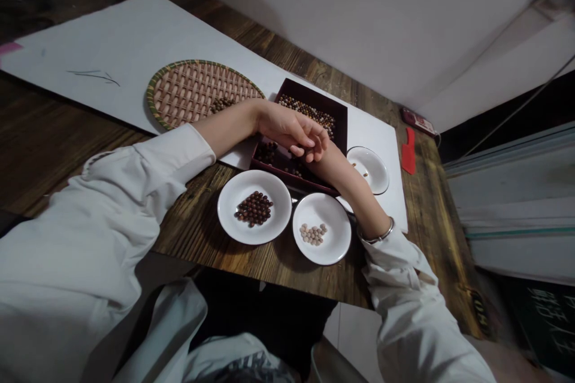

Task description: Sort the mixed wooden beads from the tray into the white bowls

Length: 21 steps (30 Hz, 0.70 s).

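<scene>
My left hand (pixel 294 130) is over a dark maroon box (pixel 342 122), its fingers curled in a loose cup. Whatever lies inside them, if anything, is hidden. My right arm reaches in from the right and crosses beneath the left fingers; my right hand (pixel 309 154) is mostly covered by them, its fingertips out of sight. Mixed brown and tan beads (pixel 309 112) fill the far part of the box, with dark beads (pixel 266 152) in its near left corner. Nearer me, one white bowl (pixel 227 215) holds dark brown beads (pixel 254 209), and another white bowl (pixel 339 248) holds pale beads (pixel 313 234).
A round woven tray (pixel 179 93) with some beads (pixel 221 104) lies left of the box on a white board (pixel 112 42). Right of the box, a white dish (pixel 377 170) holds a few beads. A red comb (pixel 408 152) and a dark red phone-like object (pixel 417 121) lie near the wall.
</scene>
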Each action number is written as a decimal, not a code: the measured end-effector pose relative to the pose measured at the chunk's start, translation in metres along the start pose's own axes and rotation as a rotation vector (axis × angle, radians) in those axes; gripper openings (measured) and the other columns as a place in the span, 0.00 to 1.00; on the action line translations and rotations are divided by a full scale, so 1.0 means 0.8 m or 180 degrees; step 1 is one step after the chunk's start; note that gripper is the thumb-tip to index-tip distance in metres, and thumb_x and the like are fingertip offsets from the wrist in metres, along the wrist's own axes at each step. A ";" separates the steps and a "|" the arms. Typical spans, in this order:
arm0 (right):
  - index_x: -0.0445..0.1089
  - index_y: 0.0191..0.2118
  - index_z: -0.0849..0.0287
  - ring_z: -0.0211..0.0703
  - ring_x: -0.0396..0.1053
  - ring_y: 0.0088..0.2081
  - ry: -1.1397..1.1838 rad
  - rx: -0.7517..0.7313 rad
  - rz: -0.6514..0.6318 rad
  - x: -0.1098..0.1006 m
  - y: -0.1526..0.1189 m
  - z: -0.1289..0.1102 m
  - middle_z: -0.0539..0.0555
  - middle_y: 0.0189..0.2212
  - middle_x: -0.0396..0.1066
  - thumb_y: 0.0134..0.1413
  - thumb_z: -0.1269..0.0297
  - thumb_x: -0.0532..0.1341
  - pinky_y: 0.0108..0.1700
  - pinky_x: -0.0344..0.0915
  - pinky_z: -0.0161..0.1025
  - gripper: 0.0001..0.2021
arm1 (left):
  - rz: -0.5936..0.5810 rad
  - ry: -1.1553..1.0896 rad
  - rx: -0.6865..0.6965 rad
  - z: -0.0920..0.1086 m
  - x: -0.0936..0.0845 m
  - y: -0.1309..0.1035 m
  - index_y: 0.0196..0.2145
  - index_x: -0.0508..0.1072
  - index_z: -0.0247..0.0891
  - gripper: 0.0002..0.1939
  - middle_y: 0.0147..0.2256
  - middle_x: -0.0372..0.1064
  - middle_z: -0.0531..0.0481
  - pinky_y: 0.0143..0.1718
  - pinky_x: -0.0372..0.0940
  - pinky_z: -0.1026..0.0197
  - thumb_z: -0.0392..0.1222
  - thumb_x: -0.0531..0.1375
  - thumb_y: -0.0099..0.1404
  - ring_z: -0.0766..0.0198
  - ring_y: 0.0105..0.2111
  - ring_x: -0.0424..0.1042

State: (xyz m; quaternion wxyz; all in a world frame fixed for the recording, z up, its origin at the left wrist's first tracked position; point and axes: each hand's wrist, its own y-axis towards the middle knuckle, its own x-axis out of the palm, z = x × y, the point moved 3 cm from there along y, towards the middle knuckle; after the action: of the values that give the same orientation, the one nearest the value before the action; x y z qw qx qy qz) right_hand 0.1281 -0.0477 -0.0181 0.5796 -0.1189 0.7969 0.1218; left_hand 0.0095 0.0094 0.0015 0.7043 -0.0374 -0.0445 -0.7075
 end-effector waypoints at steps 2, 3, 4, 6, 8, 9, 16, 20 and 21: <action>0.67 0.60 0.55 0.50 0.68 0.58 -0.0065 0.0064 -0.0070 0.000 0.000 0.000 0.57 0.59 0.68 0.64 0.47 0.57 0.59 0.65 0.45 0.25 | -0.0062 0.0047 0.0017 -0.001 0.000 0.001 0.38 0.76 0.38 0.10 0.32 0.74 0.46 0.25 0.59 0.67 0.40 0.65 0.57 0.65 0.30 0.71; 0.67 0.60 0.56 0.50 0.67 0.58 -0.0106 0.0076 -0.0108 -0.001 0.000 0.000 0.58 0.59 0.68 0.65 0.48 0.56 0.59 0.65 0.45 0.24 | -0.0062 0.0086 0.0044 -0.001 -0.001 0.002 0.38 0.76 0.39 0.10 0.31 0.74 0.47 0.26 0.59 0.67 0.41 0.65 0.58 0.65 0.30 0.71; 0.68 0.59 0.56 0.50 0.67 0.58 -0.0153 0.0059 -0.0153 -0.001 0.000 -0.001 0.57 0.59 0.67 0.66 0.50 0.55 0.60 0.65 0.45 0.23 | -0.0055 0.0110 0.0070 -0.002 -0.002 0.002 0.39 0.76 0.39 0.10 0.30 0.74 0.47 0.25 0.60 0.67 0.41 0.65 0.58 0.66 0.29 0.70; 0.69 0.57 0.54 0.50 0.65 0.60 -0.0247 -0.0060 -0.0236 -0.002 -0.001 -0.003 0.55 0.60 0.66 0.68 0.54 0.53 0.61 0.63 0.46 0.19 | 0.0022 0.0097 0.0080 -0.004 -0.004 0.004 0.39 0.77 0.40 0.10 0.29 0.73 0.48 0.23 0.59 0.68 0.42 0.65 0.58 0.67 0.27 0.69; 0.70 0.56 0.52 0.51 0.64 0.61 -0.0335 -0.0199 -0.0288 -0.002 -0.003 -0.004 0.54 0.61 0.65 0.68 0.60 0.53 0.61 0.63 0.48 0.16 | 0.0125 0.0036 0.0029 -0.006 -0.008 0.006 0.39 0.78 0.41 0.11 0.28 0.72 0.47 0.20 0.57 0.68 0.43 0.66 0.57 0.68 0.24 0.67; 0.69 0.57 0.53 0.52 0.63 0.61 -0.0368 -0.0247 -0.0289 -0.002 -0.004 -0.004 0.54 0.61 0.65 0.67 0.62 0.53 0.61 0.63 0.50 0.16 | 0.0165 0.0011 0.0000 -0.007 -0.009 0.007 0.40 0.78 0.41 0.12 0.28 0.72 0.47 0.18 0.56 0.68 0.43 0.67 0.57 0.68 0.23 0.65; 0.69 0.56 0.58 0.58 0.65 0.60 -0.0450 -0.0237 -0.0123 -0.005 -0.009 -0.004 0.60 0.59 0.66 0.63 0.67 0.54 0.57 0.67 0.55 0.17 | 0.0395 -0.0051 -0.0067 -0.005 -0.014 0.007 0.39 0.80 0.41 0.12 0.27 0.69 0.48 0.13 0.49 0.70 0.43 0.69 0.55 0.73 0.17 0.56; 0.68 0.57 0.59 0.57 0.65 0.60 -0.0451 -0.0318 -0.0113 -0.006 -0.009 -0.006 0.60 0.59 0.67 0.61 0.68 0.55 0.58 0.66 0.55 0.19 | 0.0482 -0.0146 -0.0126 -0.005 -0.016 0.006 0.39 0.80 0.40 0.14 0.27 0.69 0.48 0.13 0.49 0.71 0.43 0.70 0.54 0.75 0.16 0.55; 0.67 0.57 0.59 0.56 0.65 0.60 -0.0421 -0.0347 -0.0096 -0.006 -0.009 -0.005 0.60 0.59 0.66 0.61 0.69 0.56 0.59 0.65 0.54 0.19 | 0.0520 -0.0186 -0.0149 -0.006 -0.017 0.006 0.40 0.80 0.40 0.14 0.27 0.69 0.49 0.14 0.50 0.71 0.43 0.70 0.54 0.75 0.16 0.55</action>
State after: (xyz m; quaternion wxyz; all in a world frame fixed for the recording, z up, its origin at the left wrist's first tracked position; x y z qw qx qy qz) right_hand 0.1280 -0.0555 -0.0129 0.6255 -0.1539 0.7472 0.1638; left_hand 0.0144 0.0220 -0.0048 0.7570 -0.0779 -0.0452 -0.6472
